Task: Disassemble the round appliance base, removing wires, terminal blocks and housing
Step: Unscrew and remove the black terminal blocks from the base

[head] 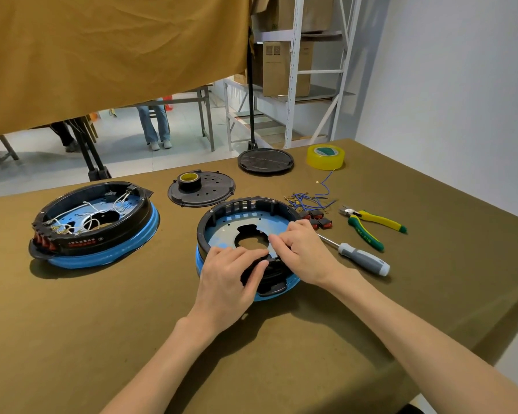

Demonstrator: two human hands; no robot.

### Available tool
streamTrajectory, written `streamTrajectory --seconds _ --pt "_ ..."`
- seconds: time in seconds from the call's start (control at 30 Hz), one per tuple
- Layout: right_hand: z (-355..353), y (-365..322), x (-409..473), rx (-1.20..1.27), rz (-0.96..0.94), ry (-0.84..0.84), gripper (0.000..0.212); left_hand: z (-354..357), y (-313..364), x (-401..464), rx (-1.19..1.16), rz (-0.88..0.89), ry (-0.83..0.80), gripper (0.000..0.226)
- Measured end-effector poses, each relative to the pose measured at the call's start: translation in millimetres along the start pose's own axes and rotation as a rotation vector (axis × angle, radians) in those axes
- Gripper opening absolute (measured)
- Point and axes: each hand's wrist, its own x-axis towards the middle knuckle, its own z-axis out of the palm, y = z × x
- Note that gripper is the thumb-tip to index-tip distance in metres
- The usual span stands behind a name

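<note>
I've got the round base (248,234) sitting mid-table, right in front of me, black ring on top of a blue skirt. Wires look already out of this one; a bundle of loose wires (308,201) and red switches (316,221) lies just beside its far-right rim.

My left hand (231,279) curls over the near rim, thumb and fingers round a black housing piece (269,277) at the front edge. Right hand (302,252) has fingers bent, tips pinching at the same spot from the right. Exactly what the tips hold, can't tell, they're hiding it.

Handling, my guess: light, hollow plastic shell, stiff but w/ thin clip tabs that'd snap if forced. Blue skirt looks glossy, prob slippery, so better to grip the ribbed black ring. Inner metal plate (222,234) may have sharp edges round the cutout.

A screwdriver (353,255) and pliers (371,224) lie nearby to the right.
</note>
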Motion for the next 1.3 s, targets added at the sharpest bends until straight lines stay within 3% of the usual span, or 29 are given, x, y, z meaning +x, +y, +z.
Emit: streamTrajectory --seconds 0.23,0.43,1.0,1.3 --pt "-8 -10 -3 0.061 0.017 -0.099 0.045 2 -2 -1 0.015 0.015 0.009 0.035" --pt "-20 -5 -21 -0.009 -0.103 -0.215 0.016 4 -7 -2 0.037 0.053 -0.003 0.035" --pt "-2 -6 -29 -0.048 -0.232 -0.027 0.015 13 -10 -3 0.105 0.112 0.063 0.033" --pt "4 -3 -24 -0.106 -0.225 0.006 0.017 8 -13 3 0.116 0.091 -0.003 0.039"
